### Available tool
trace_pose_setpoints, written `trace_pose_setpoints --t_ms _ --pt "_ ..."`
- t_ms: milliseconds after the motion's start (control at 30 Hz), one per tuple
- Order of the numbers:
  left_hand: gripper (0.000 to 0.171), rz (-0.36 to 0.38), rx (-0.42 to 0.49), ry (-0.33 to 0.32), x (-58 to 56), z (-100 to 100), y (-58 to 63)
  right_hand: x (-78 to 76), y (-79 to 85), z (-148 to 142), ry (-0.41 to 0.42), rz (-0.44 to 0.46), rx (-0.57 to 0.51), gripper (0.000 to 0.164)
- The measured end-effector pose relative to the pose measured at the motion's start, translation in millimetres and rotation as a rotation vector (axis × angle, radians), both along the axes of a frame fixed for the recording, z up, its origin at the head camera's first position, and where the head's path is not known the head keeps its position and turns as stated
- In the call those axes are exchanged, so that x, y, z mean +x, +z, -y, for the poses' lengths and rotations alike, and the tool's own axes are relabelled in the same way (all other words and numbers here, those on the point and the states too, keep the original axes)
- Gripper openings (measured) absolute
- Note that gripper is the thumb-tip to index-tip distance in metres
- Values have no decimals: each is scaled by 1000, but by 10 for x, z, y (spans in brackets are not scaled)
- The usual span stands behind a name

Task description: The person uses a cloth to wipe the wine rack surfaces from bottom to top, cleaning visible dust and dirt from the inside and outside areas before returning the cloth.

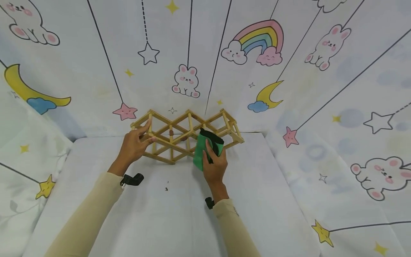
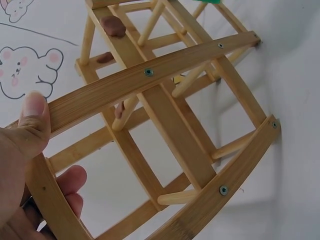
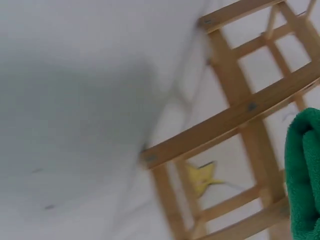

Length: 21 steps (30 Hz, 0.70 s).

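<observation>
A folding wooden lattice rack of crossed slats and round dowels stands at the back of the white surface. My left hand grips its left end, the thumb on a slat and fingers curled behind. My right hand holds a folded green cloth with a black edge against the rack's right-middle part. Green fabric also shows at the edge of the right wrist view, where the hand itself is out of sight. Reddish-brown lumps stick to some slats and dowels.
Small dark crumbs lie on the white tabletop in front of the rack. Right behind it rises a white backdrop printed with bunnies, stars and moons. Black wrist devices sit on both wrists.
</observation>
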<state>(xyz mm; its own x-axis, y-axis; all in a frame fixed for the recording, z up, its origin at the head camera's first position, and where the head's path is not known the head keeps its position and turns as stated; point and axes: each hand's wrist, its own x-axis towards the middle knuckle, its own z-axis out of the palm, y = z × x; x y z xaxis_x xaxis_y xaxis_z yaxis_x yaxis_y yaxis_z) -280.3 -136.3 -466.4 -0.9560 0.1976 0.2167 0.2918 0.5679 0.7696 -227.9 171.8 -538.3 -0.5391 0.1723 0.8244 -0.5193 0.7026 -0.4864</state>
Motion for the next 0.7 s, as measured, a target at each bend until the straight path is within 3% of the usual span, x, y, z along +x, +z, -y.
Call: trace_pose_setpoints --t_ms 67,167,333,400,500,633,700 --pt "74 1 3 -3 0 0 2 -36 101 103 44 -22 43 45" --pt "74 9 10 -8 2 -12 3 -81 131 150 -3 12 109 42" --pt "74 -5 4 -6 11 -35 -5 -12 -143 -105 -204 142 68 41" --pt "74 -27 -11 -2 9 -40 -4 51 -232 -215 -226 167 31 43" --pt "75 -33 -21 0 2 -36 2 132 -226 -232 -135 120 -38 45" --pt "75 -10 -9 -7 11 -51 23 135 -1 51 59 -8 -126 46" --pt "75 6 4 -7 25 -66 25 93 81 217 93 -10 -118 47"
